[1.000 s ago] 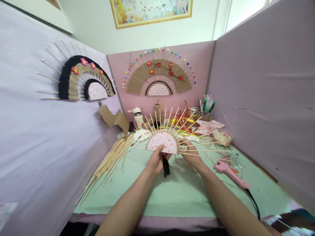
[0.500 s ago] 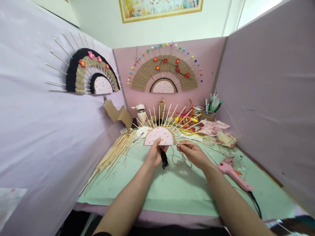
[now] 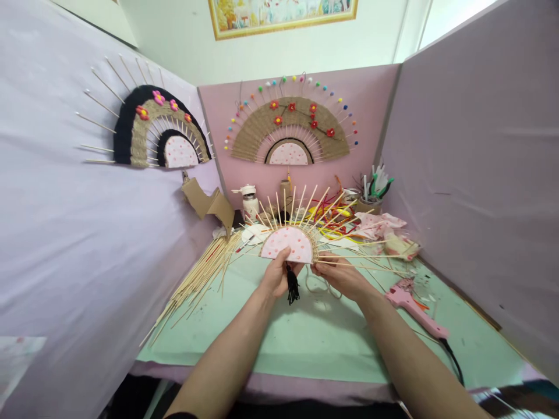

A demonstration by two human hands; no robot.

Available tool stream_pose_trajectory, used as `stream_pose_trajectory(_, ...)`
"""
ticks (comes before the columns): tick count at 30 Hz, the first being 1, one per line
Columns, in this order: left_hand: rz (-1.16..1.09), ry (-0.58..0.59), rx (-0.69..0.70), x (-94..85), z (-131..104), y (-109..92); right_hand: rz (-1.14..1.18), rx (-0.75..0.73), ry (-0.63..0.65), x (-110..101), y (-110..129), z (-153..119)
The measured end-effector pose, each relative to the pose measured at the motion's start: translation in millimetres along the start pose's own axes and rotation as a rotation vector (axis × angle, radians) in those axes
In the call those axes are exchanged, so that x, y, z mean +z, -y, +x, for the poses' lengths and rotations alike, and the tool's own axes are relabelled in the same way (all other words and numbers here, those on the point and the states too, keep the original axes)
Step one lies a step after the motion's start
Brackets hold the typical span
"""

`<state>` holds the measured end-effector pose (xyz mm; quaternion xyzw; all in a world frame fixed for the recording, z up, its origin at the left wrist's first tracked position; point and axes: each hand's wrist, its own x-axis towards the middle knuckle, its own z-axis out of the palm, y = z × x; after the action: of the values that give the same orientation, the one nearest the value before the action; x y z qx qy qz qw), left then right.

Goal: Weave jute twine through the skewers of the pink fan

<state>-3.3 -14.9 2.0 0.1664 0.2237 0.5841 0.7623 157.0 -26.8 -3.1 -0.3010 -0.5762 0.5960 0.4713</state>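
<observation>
Left hand (image 3: 275, 278) grips and right hand (image 3: 345, 277) touches a fan (image 3: 288, 241), fingers partly hidden.

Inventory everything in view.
table: 1, green, centre
panels: 3, purple/pink, around
picture: 1, gold-framed, top
fan: 1, pink, centre
tassel: 1, black, below fan
twine: 1, tan, below fan
display fans: 2, multicoloured, panels
loose sticks: many, pale, left
glue gun: 1, pink, right
cardboard: 1, brown, back left
bottle: 1, white, back
strands: several, red/yellow, back
cloth: 1, pink, back right
pot: 1, brownish, back right
left hand: 1, bare, holding fan
right hand: 1, bare, fan's edge
</observation>
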Motion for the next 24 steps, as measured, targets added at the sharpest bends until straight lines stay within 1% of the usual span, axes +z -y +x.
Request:
stream_pose_trajectory(3,0.026,0.017,-0.064,0.6,3.6,-0.9,-0.033,0.063,0.05,-2.9,3.7,-2.8)
stream_pose_trajectory(5,0.069,0.004,-0.113,2.2,13.6,-10.8,-0.11,0.084,0.076,-4.6,5.8,-3.9)
stream_pose_trajectory(6,0.101,-0.035,-0.139,3.2,20.7,-19.4,-0.149,0.093,0.088,-5.0,6.2,-3.9)
stream_pose_trajectory(7,0.121,-0.103,-0.107,4.1,28.4,-29.9,-0.182,0.105,0.1,-5.2,6.1,-3.7)
stream_pose_trajectory(8,0.118,-0.147,-0.059,4.8,36.0,-41.7,-0.206,0.119,0.112,-5.0,5.6,-3.2)
stream_pose_trajectory(10,0.099,-0.202,0.042,5.0,47.7,-64.5,-0.228,0.138,0.128,-4.1,3.8,-1.9)
stream_pose_trajectory(12,0.094,-0.215,0.098,3.7,51.0,-79.6,-0.235,0.14,0.128,-2.5,2.7,-1.3)
stream_pose_trajectory(14,0.109,-0.184,0.087,2.5,46.5,-83.0,-0.262,0.133,0.127,-0.7,3.8,-1.7)
stream_pose_trajectory(16,0.148,-0.101,0.015,4.1,38.9,-76.3,-0.3,0.129,0.122,0.9,6.5,-2.7)
stream_pose_trajectory(17,0.196,-0.023,-0.05,7.0,35.2,-70.1,-0.318,0.13,0.118,1.6,7.6,-3.0)
stream_pose_trajectory(18,0.245,0.046,-0.124,11.7,31.9,-62.4,-0.337,0.129,0.114,2.1,8.0,-2.9)
stream_pose_trajectory(19,0.283,0.089,-0.18,18.5,28.6,-53.3,-0.353,0.126,0.11,2.4,7.4,-2.4)
stream_pose_trajectory(20,0.307,0.084,-0.211,27.3,24.8,-42.9,-0.365,0.117,0.112,2.3,5.5,-1.5)
stream_pose_trajectory(21,0.34,0.041,-0.244,37.9,20.0,-31.5,-0.379,0.097,0.107,1.8,2.3,-0.2)
stream_pose_trajectory(22,0.359,0.04,-0.275,49.9,13.8,-19.4,-0.396,0.068,0.089,1.0,-1.8,1.2)
stream_pose_trajectory(23,0.383,0.052,-0.315,62.5,6.5,-7.6,-0.412,0.041,0.065,0.0,-6.4,2.6)
stream_pose_trajectory(24,0.452,0.131,-0.41,75.0,-1.2,3.2,-0.426,0.0,0.009,-1.2,-11.0,3.9)
